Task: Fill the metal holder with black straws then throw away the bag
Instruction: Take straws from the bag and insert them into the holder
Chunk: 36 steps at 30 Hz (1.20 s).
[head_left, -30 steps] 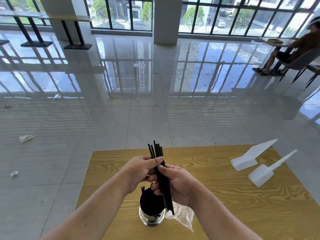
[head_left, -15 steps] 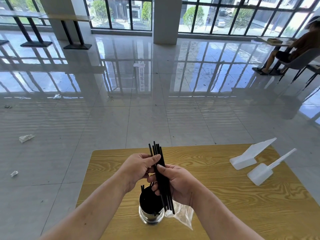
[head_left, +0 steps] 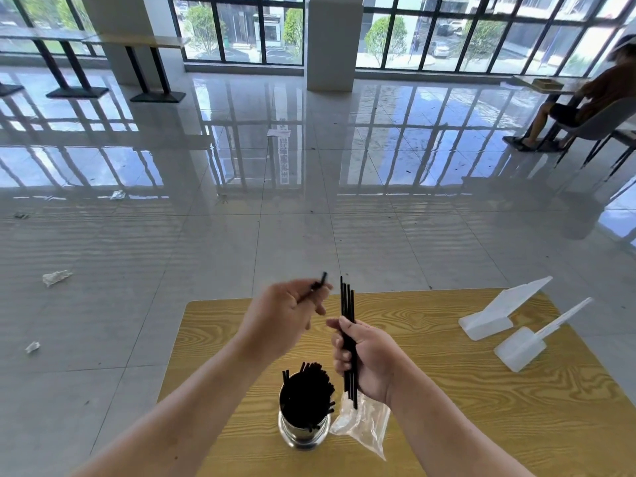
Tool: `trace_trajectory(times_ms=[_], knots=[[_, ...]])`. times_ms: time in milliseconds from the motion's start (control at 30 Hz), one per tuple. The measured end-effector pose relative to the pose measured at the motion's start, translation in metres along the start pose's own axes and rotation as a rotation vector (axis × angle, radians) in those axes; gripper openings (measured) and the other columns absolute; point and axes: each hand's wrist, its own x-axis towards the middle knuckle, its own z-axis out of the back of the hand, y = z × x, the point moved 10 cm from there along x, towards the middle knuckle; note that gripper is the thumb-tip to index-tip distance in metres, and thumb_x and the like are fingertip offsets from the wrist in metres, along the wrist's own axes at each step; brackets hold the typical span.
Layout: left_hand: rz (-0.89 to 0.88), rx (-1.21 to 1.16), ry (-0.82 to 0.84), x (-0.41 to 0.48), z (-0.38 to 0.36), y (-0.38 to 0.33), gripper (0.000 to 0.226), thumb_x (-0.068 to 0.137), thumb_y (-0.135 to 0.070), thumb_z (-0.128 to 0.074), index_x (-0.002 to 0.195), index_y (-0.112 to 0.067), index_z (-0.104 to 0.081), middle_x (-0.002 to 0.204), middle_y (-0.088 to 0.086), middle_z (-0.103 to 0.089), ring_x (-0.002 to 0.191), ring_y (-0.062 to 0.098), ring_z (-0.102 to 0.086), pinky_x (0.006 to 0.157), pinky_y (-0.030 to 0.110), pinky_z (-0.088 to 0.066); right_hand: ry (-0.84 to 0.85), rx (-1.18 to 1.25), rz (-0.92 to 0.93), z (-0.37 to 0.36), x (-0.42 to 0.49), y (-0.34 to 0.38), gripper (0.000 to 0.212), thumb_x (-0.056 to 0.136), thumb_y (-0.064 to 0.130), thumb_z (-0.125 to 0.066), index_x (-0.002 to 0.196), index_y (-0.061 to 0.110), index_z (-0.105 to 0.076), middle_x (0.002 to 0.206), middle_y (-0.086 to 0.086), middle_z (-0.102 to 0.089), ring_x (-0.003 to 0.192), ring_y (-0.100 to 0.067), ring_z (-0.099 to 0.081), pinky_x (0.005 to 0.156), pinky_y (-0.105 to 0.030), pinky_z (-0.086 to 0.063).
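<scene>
— What place is this?
— A big eating hall, I think. Long tables (head_left: 137,41) stand at the upper left, a person (head_left: 612,87) sits at the upper right, and big windows (head_left: 241,29) run along the top.

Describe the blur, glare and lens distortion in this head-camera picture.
Head view: the left hand and its straw are motion-smeared, the right hand and its straws sharp. Head view: window light glares off the glossy floor. Head view: the wide lens tilts the window frames outward.
</scene>
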Motion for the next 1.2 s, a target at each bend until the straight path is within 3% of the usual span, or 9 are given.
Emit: trace_trajectory(times_ms=[67,167,433,667,867,933,1033,1133,1200], knots=[[-0.243,0.359,0.076,-0.016,-0.025,-0.021,0.019,0.101,-0.031,-0.069,0.116,-0.037,-0.078,0.097,-0.015,-0.082,0.079,0.002,-0.072,0.070,0.024,-0.057,0.035,0.045,0.014,-0.008,0.001,0.009,0.027,0.111,0.028,-0.049,0.096,0.009,-0.063,0.065,-0.001,-0.046,0.049,-0.012,-0.034,0.044,-0.025,-0.031],[-0.439,0.506,0.156,-0.034,-0.050,-0.033,0.034,0.098,-0.027,-0.061,0.128,-0.028,-0.076,0.117,-0.010,-0.079,0.100,0.014,-0.075,0.084,0.032,-0.061,0.076,0.020,-0.010,-0.015,0.000,0.014,0.044,0.105,0.048,-0.058,0.082,0.014,-0.073,0.057,0.000,-0.044,0.042,-0.010,-0.037,0.040,-0.023,-0.031],[-0.618,0.592,0.223,-0.052,-0.059,-0.042,0.033,0.094,-0.021,-0.053,0.119,-0.022,-0.075,0.098,-0.008,-0.076,0.092,0.017,-0.069,0.074,0.030,-0.059,0.056,-0.048,-0.076,-0.006,-0.002,0.003,0.038,0.083,0.050,-0.081,0.077,0.018,-0.061,0.064,0.001,-0.034,0.042,-0.008,-0.035,0.037,-0.021,-0.027],[-0.713,0.672,0.246,-0.062,-0.069,-0.045,0.031,0.094,-0.025,-0.053,0.114,-0.023,-0.076,0.091,-0.009,-0.074,0.084,0.013,-0.068,0.069,0.026,-0.057,0.099,-0.025,-0.100,-0.013,-0.008,0.001,0.036,0.104,0.039,-0.063,0.088,0.009,-0.074,0.065,-0.003,-0.063,0.048,-0.015,-0.061,0.041,-0.026,-0.048],[-0.547,0.591,0.270,-0.056,-0.061,-0.033,0.041,0.093,-0.033,-0.059,0.134,-0.031,-0.058,0.101,-0.012,-0.076,0.079,0.010,-0.071,0.062,0.028,-0.058,0.042,-0.037,-0.013,-0.009,-0.010,0.015,0.033,0.110,0.032,-0.054,0.086,0.011,-0.062,0.067,-0.006,-0.054,0.055,-0.019,-0.055,0.054,-0.032,-0.046],[-0.441,0.595,0.184,-0.050,-0.046,-0.023,0.051,0.089,-0.036,-0.058,0.140,-0.037,-0.049,0.093,-0.015,-0.070,0.065,-0.002,-0.059,0.055,0.013,-0.044,0.047,-0.014,0.014,-0.009,-0.012,0.020,0.031,0.112,0.031,-0.050,0.094,0.008,-0.060,0.071,-0.008,-0.057,0.058,-0.019,-0.057,0.058,-0.032,-0.049],[-0.166,0.512,-0.049,-0.032,-0.006,0.003,0.034,0.092,-0.039,-0.060,0.126,-0.042,-0.056,0.091,-0.021,-0.061,0.064,-0.006,-0.056,0.050,0.011,-0.036,0.114,0.007,-0.010,-0.016,-0.014,0.017,0.027,0.112,0.030,-0.048,0.096,0.011,-0.058,0.080,-0.009,-0.064,0.062,-0.021,-0.058,0.058,-0.032,-0.050],[0.146,0.139,-0.143,-0.015,0.014,0.034,0.009,0.100,-0.043,-0.066,0.107,-0.038,-0.071,0.082,-0.016,-0.070,0.058,0.000,-0.057,0.054,0.018,-0.044,0.209,-0.051,-0.008,-0.025,-0.015,0.010,0.019,0.106,0.030,-0.058,0.100,0.012,-0.061,0.073,-0.005,-0.054,0.051,-0.015,-0.043,0.047,-0.027,-0.039],[0.328,-0.148,-0.081,-0.007,0.008,0.048,0.014,0.101,-0.044,-0.069,0.106,-0.034,-0.077,0.081,-0.013,-0.077,0.066,0.004,-0.064,0.061,0.026,-0.054,0.255,-0.077,-0.009,-0.032,-0.016,0.003,0.019,0.103,0.030,-0.063,0.102,0.012,-0.063,0.067,-0.004,-0.046,0.047,-0.013,-0.036,0.044,-0.025,-0.033]])
